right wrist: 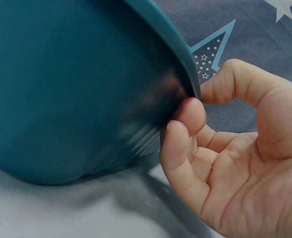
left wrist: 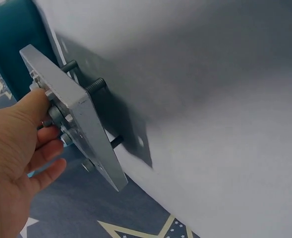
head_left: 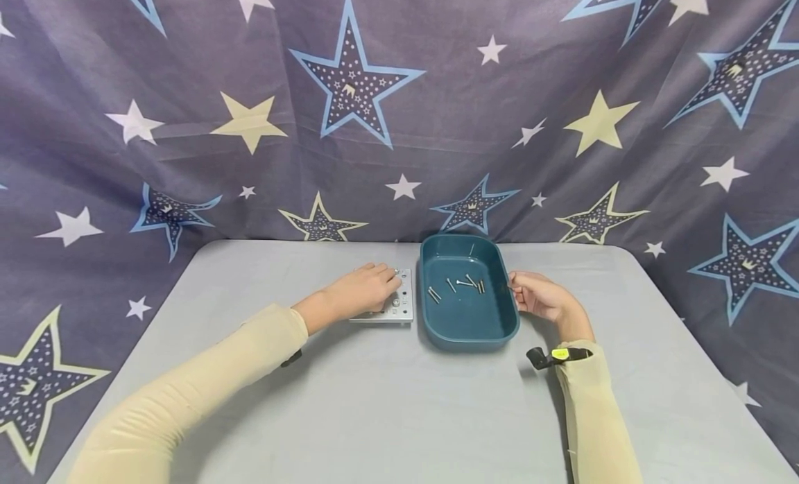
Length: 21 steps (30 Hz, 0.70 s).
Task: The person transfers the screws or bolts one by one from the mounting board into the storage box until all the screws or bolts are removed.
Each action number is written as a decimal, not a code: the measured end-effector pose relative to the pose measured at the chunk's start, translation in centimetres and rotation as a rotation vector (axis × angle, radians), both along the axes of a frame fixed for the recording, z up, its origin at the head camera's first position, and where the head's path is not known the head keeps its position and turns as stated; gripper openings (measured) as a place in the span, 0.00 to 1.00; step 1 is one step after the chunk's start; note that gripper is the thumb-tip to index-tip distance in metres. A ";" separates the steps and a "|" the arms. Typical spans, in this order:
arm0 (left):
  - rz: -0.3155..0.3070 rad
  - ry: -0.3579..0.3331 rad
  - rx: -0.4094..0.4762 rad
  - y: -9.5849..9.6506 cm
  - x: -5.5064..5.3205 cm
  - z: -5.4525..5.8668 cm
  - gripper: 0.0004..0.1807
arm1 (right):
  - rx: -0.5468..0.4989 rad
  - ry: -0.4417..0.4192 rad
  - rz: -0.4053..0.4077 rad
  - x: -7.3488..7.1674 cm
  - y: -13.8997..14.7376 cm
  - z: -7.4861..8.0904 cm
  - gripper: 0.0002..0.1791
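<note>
A silver metal plate (head_left: 404, 297) with bolts through it stands just left of a dark teal plastic tray (head_left: 468, 329). My left hand (head_left: 368, 288) lies over the plate, its thumb and fingers pinching a bolt (left wrist: 55, 115) on the upper face; the fingertips are partly hidden. Threaded bolt ends (left wrist: 96, 86) stick out below the plate in the left wrist view. At the tray's right side, my right hand (head_left: 542, 297) pinches the rim between thumb and fingers. Several loose screws (head_left: 469, 283) lie on the tray floor.
Both things stand on a table with a light grey cover (head_left: 387, 408). A dark curtain printed with stars (head_left: 399, 109) hangs right behind the table's far edge. A black strap (head_left: 562, 357) sits round the right wrist.
</note>
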<state>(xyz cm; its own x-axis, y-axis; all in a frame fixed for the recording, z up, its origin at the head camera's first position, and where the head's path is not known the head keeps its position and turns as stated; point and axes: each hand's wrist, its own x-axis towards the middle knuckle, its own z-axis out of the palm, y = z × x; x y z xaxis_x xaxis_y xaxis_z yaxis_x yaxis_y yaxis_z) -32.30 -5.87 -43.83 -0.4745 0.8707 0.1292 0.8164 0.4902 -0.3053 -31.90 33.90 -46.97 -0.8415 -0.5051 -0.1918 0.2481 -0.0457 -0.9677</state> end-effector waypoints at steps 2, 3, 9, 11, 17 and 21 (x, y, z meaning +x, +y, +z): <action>0.008 -0.005 -0.001 0.1 0.0 0.0 0.12 | 0.005 -0.005 -0.007 -0.1 0.0 0.0 0.21; 0.011 -0.006 0.000 0.1 0.0 0.0 0.12 | 0.006 -0.009 -0.009 -0.1 0.0 0.0 0.21; 0.011 -0.010 0.010 0.0 -0.1 -0.1 0.11 | 0.015 -0.015 -0.012 -0.1 -0.1 0.0 0.20; 0.008 -0.011 0.013 -0.1 -0.1 -0.2 0.10 | 0.018 -0.014 -0.014 -0.1 0.0 0.0 0.20; -0.015 -0.002 0.034 -0.2 -0.2 -0.3 0.09 | 0.028 -0.010 -0.016 0.0 0.0 0.1 0.19; -0.021 0.002 0.042 -0.2 -0.2 -0.3 0.08 | 0.021 -0.004 -0.006 0.1 0.0 0.2 0.20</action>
<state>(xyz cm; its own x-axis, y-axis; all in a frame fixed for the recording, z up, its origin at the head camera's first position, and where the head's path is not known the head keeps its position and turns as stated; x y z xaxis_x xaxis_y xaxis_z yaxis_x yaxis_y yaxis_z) -32.46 -6.10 -44.15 -0.4560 0.8743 0.1664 0.8261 0.4853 -0.2865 -31.81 33.86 -46.81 -0.8440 -0.4956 -0.2052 0.2513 -0.0275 -0.9675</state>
